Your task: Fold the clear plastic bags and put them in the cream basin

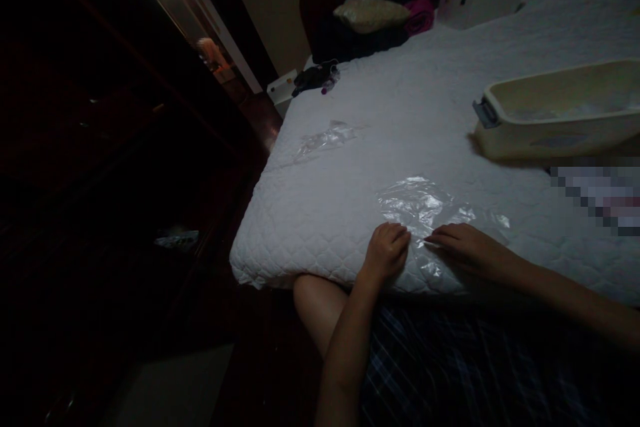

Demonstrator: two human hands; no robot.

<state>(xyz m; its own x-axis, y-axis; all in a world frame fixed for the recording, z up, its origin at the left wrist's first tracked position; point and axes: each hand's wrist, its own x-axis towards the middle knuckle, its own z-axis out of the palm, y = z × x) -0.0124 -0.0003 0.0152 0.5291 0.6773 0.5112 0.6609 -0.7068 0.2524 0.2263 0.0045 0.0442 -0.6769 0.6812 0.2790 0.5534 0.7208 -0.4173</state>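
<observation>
Low in the middle of the frame, the left hand (386,250) is curled up, fingers pressed together, on the near edge of a clear plastic bag (425,210). I cannot tell if it pinches the bag. Just beside it, the right hand (463,245) lies flat on the bag with fingers stretched out. The bag lies flat on the white bed (400,120). A second plastic bag (325,140) lies further up and left. A cream tub (555,110) sits at the right.
</observation>
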